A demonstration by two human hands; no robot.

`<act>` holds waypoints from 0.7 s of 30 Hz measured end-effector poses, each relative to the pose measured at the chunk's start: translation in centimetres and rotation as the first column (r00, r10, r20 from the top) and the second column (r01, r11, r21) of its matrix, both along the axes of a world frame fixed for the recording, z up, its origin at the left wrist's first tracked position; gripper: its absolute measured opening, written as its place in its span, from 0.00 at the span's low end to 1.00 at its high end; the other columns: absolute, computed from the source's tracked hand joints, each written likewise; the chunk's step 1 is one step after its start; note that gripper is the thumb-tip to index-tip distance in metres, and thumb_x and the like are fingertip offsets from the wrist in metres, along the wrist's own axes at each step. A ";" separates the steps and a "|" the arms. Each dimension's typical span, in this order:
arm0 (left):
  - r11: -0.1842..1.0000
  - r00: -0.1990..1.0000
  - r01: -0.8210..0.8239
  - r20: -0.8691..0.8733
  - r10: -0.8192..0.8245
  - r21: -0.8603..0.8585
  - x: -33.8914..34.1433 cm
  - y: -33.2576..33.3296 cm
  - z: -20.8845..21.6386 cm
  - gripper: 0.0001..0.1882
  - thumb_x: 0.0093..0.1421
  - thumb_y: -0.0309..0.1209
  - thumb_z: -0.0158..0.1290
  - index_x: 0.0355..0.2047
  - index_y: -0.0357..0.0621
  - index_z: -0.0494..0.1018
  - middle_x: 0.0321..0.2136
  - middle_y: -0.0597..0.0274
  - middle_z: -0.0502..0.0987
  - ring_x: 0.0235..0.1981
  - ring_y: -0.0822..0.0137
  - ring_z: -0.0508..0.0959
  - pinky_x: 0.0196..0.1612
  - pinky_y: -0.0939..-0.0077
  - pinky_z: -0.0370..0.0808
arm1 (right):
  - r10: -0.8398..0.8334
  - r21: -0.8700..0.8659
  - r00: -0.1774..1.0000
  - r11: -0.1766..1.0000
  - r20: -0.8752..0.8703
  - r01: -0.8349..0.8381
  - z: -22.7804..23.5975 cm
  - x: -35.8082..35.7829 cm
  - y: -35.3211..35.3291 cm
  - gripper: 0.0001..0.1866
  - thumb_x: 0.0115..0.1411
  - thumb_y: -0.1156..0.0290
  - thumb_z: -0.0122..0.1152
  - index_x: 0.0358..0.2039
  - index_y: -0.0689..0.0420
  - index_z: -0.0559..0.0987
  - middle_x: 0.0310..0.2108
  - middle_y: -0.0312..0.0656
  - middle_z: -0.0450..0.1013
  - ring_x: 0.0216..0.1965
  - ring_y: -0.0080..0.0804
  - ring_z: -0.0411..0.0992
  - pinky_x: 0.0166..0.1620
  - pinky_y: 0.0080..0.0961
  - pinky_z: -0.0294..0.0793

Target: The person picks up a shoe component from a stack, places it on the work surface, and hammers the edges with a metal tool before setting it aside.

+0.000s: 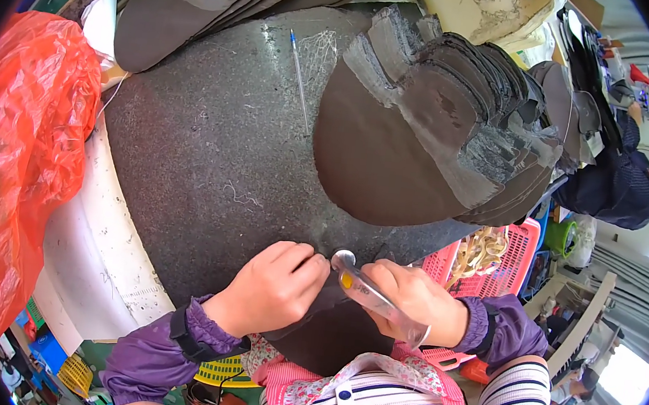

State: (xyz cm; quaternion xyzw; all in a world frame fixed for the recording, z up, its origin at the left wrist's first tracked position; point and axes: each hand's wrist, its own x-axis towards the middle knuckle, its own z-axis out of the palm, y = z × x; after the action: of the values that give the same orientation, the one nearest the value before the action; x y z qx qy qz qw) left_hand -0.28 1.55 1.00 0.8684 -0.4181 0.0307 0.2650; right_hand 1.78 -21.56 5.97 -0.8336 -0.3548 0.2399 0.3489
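Note:
Both my hands are close together at the near edge of the dark work surface (212,153). My right hand (413,297) is closed around a clear plastic tool with a tapered body (377,302) and a yellow spot; its kind is unclear. A small round silvery disc (343,260) shows at its far end, between my hands. My left hand (273,287) is closed in a pinch beside that disc, and what its fingertips hold is hidden. Below both hands a dark brown flat sheet piece (327,335) lies against my lap.
Stacked dark cut pieces (391,154) lie ahead to the right, more pieces (178,17) at the far left. A pen (300,79) lies between them. A red plastic bag (29,151) bulges at left; a pink basket (518,256) stands at right. Another person (616,180) sits beyond.

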 end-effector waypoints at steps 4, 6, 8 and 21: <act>0.943 0.949 -0.285 -0.190 0.253 -0.171 -1.0 0.1 -0.7 0.13 0.45 0.25 0.59 0.33 0.36 0.78 0.31 0.58 0.75 0.36 0.59 0.76 0.37 0.66 0.74 | 0.012 -0.061 0.997 0.998 -0.072 -0.016 0.1 0.2 0.0 0.21 0.47 0.80 0.62 0.43 0.65 0.70 0.32 0.51 0.69 0.27 0.49 0.73 0.28 0.37 0.74; 0.928 0.938 -0.312 -0.223 0.266 -0.202 -1.2 0.1 -0.8 0.12 0.45 0.25 0.58 0.33 0.36 0.77 0.31 0.58 0.75 0.35 0.59 0.76 0.37 0.66 0.74 | 0.030 -0.090 0.996 0.995 -0.083 -0.038 0.3 0.3 0.0 0.22 0.46 0.80 0.62 0.43 0.65 0.69 0.32 0.52 0.69 0.28 0.51 0.73 0.28 0.39 0.75; 0.919 0.931 -0.329 -0.240 0.277 -0.218 -1.4 0.2 -0.8 0.12 0.45 0.25 0.58 0.33 0.36 0.77 0.31 0.58 0.75 0.34 0.59 0.76 0.37 0.66 0.74 | 0.039 -0.093 0.996 0.995 -0.077 -0.047 0.1 0.1 0.0 0.22 0.46 0.80 0.62 0.43 0.65 0.69 0.32 0.52 0.69 0.28 0.51 0.73 0.29 0.39 0.75; 0.883 0.864 -0.442 -0.341 0.371 -0.159 -3.1 0.7 -0.5 0.12 0.45 0.24 0.58 0.33 0.38 0.78 0.31 0.59 0.75 0.34 0.58 0.76 0.36 0.66 0.73 | 0.142 -0.187 0.987 0.970 -0.078 -0.155 0.5 0.7 0.9 0.26 0.42 0.78 0.63 0.44 0.66 0.66 0.34 0.53 0.68 0.32 0.53 0.73 0.33 0.40 0.75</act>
State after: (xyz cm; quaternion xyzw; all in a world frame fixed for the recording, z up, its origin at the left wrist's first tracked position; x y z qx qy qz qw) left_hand -3.34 2.29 0.49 0.8947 -0.1725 0.0024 0.4121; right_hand 2.46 -20.69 6.48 -0.8264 -0.3799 0.3253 0.2588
